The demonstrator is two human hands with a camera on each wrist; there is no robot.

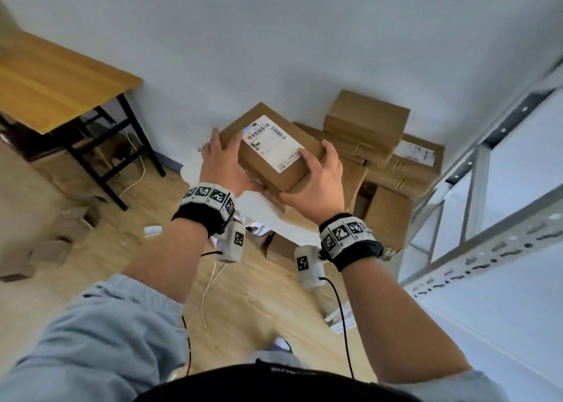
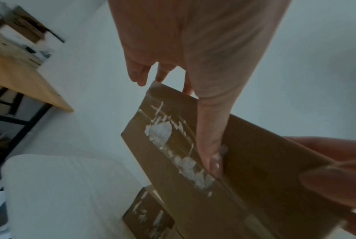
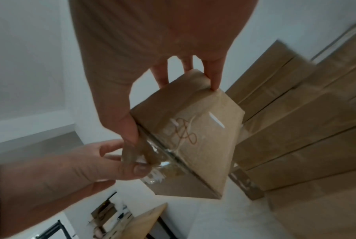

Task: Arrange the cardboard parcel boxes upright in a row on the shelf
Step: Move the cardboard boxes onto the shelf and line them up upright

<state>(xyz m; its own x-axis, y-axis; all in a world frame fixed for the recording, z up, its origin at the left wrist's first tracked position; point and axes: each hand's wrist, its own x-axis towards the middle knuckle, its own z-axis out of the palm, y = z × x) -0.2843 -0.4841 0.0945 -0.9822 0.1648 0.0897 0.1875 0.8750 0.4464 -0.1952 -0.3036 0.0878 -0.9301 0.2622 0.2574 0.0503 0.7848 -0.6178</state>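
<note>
Both forearms extended forward. Left hand (image 1: 221,165) cups the left side of one cardboard parcel box (image 1: 275,150), fingers straight along the far edge, thumb (image 2: 209,137) pressed flat on the taped face. Right hand (image 1: 320,185) grips the near right corner, fingers curled over the top edge. The box is held in the air, label (image 1: 271,142) uppermost (barcodes visible, text too small to read), above a pile of boxes (image 1: 387,155) on the floor against the wall; their exact count cannot be told. Metal shelf frame (image 1: 487,206) at right; wooden counter (image 1: 54,81) at left.
</note>
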